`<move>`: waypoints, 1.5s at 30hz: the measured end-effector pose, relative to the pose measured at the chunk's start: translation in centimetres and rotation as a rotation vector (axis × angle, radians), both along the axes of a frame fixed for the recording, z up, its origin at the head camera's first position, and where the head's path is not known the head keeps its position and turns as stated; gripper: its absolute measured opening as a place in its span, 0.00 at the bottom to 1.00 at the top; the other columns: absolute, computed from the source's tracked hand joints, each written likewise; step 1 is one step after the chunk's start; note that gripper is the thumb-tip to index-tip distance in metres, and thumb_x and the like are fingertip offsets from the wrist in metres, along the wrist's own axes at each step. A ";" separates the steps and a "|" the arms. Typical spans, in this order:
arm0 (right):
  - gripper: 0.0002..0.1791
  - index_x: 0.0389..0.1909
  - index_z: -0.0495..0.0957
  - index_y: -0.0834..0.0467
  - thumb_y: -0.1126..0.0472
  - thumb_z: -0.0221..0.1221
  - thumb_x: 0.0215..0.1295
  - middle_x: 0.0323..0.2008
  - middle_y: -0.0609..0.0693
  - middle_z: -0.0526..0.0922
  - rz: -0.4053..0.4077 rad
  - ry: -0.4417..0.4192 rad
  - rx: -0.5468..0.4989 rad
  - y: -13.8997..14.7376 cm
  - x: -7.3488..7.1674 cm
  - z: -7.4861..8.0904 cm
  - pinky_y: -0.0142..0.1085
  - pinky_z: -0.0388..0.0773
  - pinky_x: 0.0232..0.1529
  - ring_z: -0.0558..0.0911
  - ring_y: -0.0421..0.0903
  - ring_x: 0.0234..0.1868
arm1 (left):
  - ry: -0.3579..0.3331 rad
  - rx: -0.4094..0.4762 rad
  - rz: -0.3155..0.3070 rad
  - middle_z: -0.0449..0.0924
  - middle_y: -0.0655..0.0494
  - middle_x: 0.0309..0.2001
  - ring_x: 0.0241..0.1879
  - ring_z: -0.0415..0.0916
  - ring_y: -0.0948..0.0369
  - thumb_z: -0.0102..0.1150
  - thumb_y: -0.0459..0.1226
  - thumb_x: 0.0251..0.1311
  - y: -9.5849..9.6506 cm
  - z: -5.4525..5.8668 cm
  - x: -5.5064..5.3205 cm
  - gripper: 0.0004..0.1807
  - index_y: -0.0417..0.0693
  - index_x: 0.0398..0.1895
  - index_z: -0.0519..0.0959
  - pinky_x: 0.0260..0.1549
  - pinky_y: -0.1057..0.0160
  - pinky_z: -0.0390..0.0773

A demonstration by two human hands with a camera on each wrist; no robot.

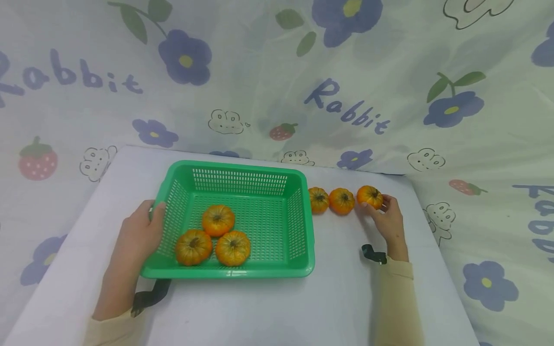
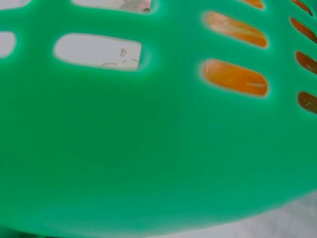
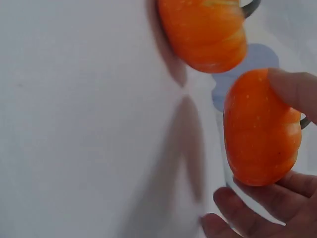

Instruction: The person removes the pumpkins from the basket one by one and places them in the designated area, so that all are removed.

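Note:
My left hand (image 1: 140, 235) grips the left rim of a green plastic basket (image 1: 233, 273). Its slotted side (image 2: 99, 148) fills the left wrist view, hiding that hand there. Three small orange pumpkins lie together in the basket's lower left part; one of them (image 1: 218, 220) sits behind the other two. On the right, my right hand (image 1: 389, 223) holds another small pumpkin (image 1: 370, 197) between thumb and fingers. In the right wrist view this pumpkin (image 3: 262, 129) appears raised, its shadow apart from it on the white surface.
Two more pumpkins stand in a row between basket and right hand: one (image 1: 342, 201) in full view, the other (image 1: 319, 200) beside the basket's right rim. A white-covered table (image 1: 277, 307) bears everything. Behind and around it hangs a printed cloth (image 1: 242, 96) with flowers and rabbits.

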State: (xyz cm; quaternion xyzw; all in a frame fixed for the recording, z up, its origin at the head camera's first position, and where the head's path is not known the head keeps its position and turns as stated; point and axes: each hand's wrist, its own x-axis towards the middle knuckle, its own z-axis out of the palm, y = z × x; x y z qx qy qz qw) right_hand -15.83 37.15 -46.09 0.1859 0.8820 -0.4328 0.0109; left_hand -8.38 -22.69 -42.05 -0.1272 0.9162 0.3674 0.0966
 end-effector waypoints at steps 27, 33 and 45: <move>0.63 0.85 0.41 0.56 0.30 0.65 0.65 0.84 0.58 0.46 -0.036 0.005 -0.008 -1.1 0.7 -3.4 0.50 0.48 0.79 0.49 0.55 0.83 | 0.008 0.001 -0.009 0.68 0.22 0.64 0.54 0.73 0.30 0.22 0.59 0.82 -0.3 0.0 -0.2 0.43 0.30 0.79 0.54 0.46 0.30 0.75; 0.61 0.85 0.39 0.55 0.34 0.65 0.68 0.84 0.56 0.44 -0.078 -0.002 -0.088 -0.9 1.1 -3.2 0.48 0.48 0.79 0.48 0.53 0.83 | 0.007 0.007 -0.013 0.68 0.22 0.64 0.54 0.73 0.31 0.22 0.59 0.81 0.0 0.1 -0.2 0.43 0.30 0.79 0.54 0.45 0.31 0.75; 0.52 0.86 0.38 0.51 0.38 0.58 0.76 0.84 0.53 0.48 -0.123 -0.003 -0.141 -1.0 1.4 -1.3 0.52 0.56 0.77 0.54 0.53 0.82 | 0.022 0.003 -0.012 0.71 0.23 0.61 0.50 0.75 0.34 0.23 0.59 0.82 0.1 0.1 -0.1 0.42 0.30 0.78 0.55 0.42 0.34 0.76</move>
